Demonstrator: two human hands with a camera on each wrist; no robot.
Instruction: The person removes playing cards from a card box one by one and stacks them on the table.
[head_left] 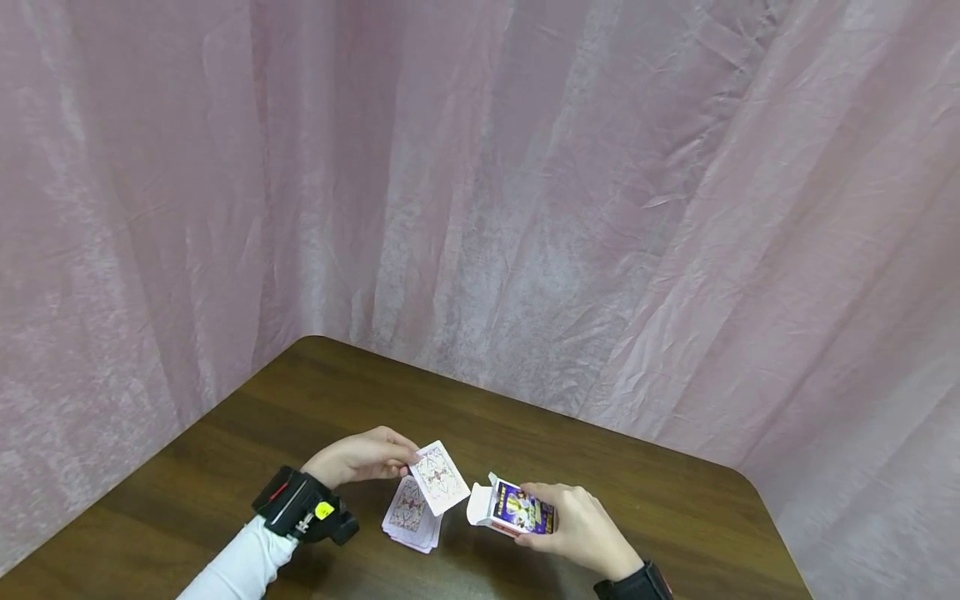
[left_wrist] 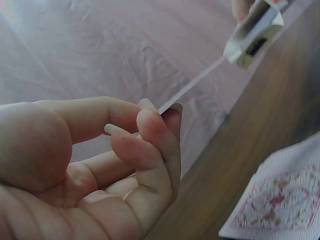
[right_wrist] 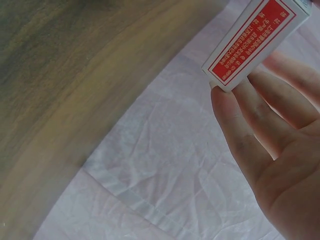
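- Pinched a card (head_left: 440, 479) near its corner between the nearly closed fingers (left_wrist: 152, 126) of the left hand (head_left: 362, 457).
- Gripped the card box (head_left: 522, 510) in the right hand (head_left: 581, 527), with fingers (right_wrist: 227, 104) parted by its width.
- Held the card just beside the box's flap (head_left: 480, 505).
- Had a card stack (head_left: 408, 510) on the desk (head_left: 360, 392), below the card.

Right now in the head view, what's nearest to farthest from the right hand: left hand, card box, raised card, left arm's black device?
1. Card box: gripped in the right hand.
2. Raised card: left of the box.
3. Left hand: pinching the card.
4. Black device: farthest left of these.
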